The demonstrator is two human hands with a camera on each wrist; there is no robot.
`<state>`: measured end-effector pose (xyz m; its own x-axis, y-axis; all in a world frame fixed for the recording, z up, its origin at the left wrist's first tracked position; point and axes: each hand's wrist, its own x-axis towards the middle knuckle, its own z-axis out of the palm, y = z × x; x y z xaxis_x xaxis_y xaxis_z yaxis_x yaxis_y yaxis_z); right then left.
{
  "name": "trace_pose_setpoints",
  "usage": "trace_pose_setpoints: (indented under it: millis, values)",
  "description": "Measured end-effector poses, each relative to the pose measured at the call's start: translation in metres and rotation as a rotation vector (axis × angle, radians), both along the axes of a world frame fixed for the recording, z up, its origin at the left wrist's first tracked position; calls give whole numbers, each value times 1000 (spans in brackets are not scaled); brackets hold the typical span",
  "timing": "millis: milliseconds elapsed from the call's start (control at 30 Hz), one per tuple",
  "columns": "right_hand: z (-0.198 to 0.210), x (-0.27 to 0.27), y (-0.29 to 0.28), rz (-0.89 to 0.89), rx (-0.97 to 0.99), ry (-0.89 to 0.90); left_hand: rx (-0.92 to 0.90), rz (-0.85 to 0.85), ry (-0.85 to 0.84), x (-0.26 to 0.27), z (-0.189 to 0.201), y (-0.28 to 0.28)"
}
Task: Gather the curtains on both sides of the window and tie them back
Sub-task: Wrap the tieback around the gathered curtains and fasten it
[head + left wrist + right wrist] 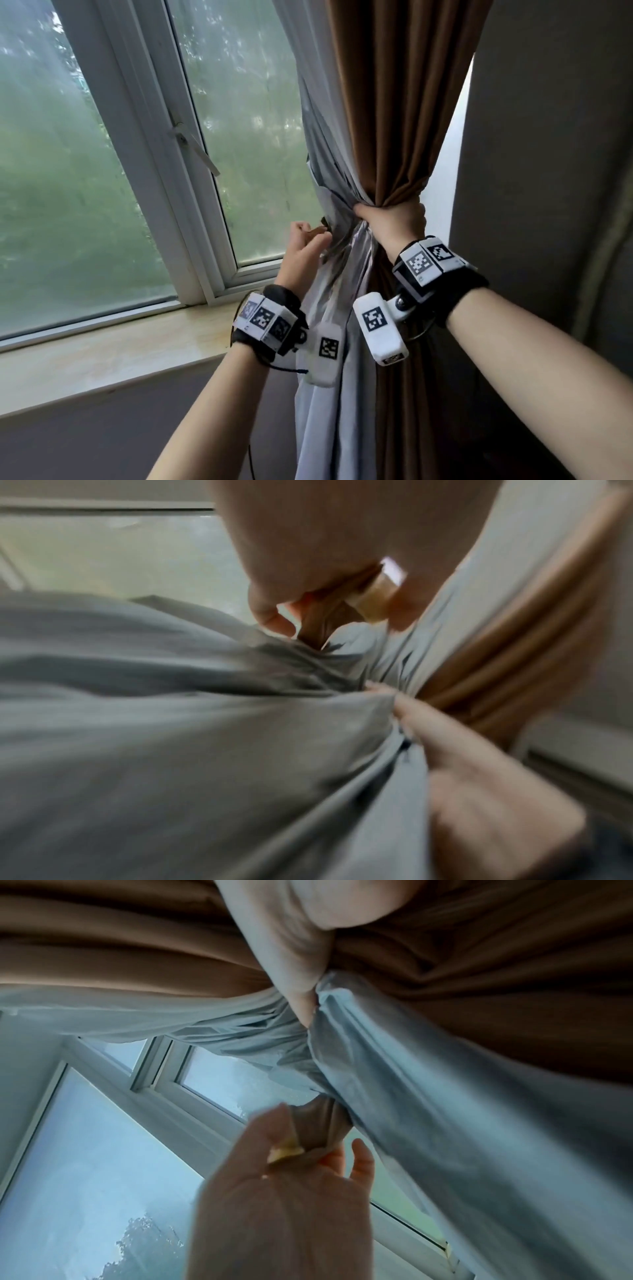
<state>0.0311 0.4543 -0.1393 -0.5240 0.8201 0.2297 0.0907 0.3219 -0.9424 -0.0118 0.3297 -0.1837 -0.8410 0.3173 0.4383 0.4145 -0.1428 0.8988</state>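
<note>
Head view: right hand (394,221) clenched round bunched curtain (404,137); left hand (306,246) pinching tieback (318,1131). Soft, slippery-looking cloth, best gripped at gathered waist.

window (113,164) – white frame, green blur | sill (102,356) – pale | wall (548,137) – grey

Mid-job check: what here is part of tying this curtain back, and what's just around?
In the job:
brown curtain, bunched in right hand
grey lining
brown tieback strap, pinched by left hand

Just around:
window handle
windowsill
</note>
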Motion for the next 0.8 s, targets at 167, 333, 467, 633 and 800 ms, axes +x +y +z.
trace_pose_setpoints:
  millis: [167,333,467,633,800]
  values:
    - [-1,-2,-6,-21,61,-20,-183,253,-2,-29,3,-7]
    - [-1,2,-17,-76,102,-69,-416,188,-11,-35,26,-3]
    - [-3,2,-24,-40,151,-106,-487,191,10,-29,35,5]
    - [-5,-3,-28,19,211,-207,-199,46,-203,-31,27,5]
    - [-4,-17,-29,-43,232,-237,-100,22,-275,-32,30,0]
